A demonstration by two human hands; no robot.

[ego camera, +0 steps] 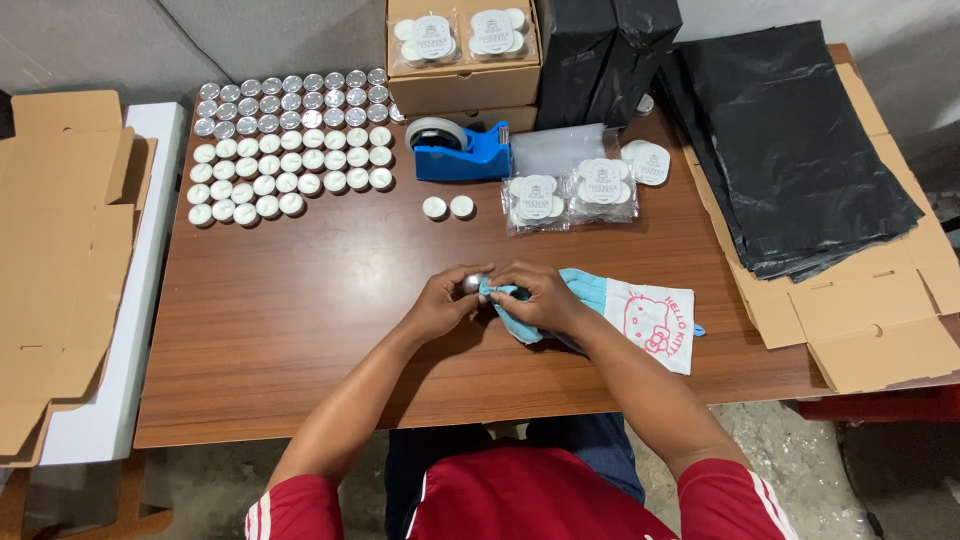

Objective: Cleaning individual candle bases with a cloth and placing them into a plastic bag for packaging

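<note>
**viewer_a:** What am I looking at in the middle of the table? The hands are bunched so close I can't read it.

**viewer_b:** From my head-cam feed, the left hand (440,303) is pinched around a small silvery tealight cup (470,283). Only a sliver of metal shows between the fingers, so I can't tell which way up it sits. The right hand (545,298) is clenched on a light blue cloth (610,310) and presses a wad of it against the cup. The rest of the cloth trails off to the right on the wooden table (300,330), a white part with a pink cartoon print lying flat.

**viewer_a:** And the stuff at the back?

**viewer_b:** Far left is a big grid of tealights (290,145), the rear rows showing metal, the nearer rows white wax. Two loose tealights (447,207) sit just in front of a blue tape dispenser (462,150). Right of that are clear packets of tealights (570,195), partly overlapping, so I can't count what's inside. A cardboard box (465,80) behind holds two more packets, its top cut off by the frame. Black plastic bags (790,160) cover flattened cardboard (860,320) on the right, and more flat cardboard (60,260) lies off the left edge. My lap hides everything under the near table edge.
</note>
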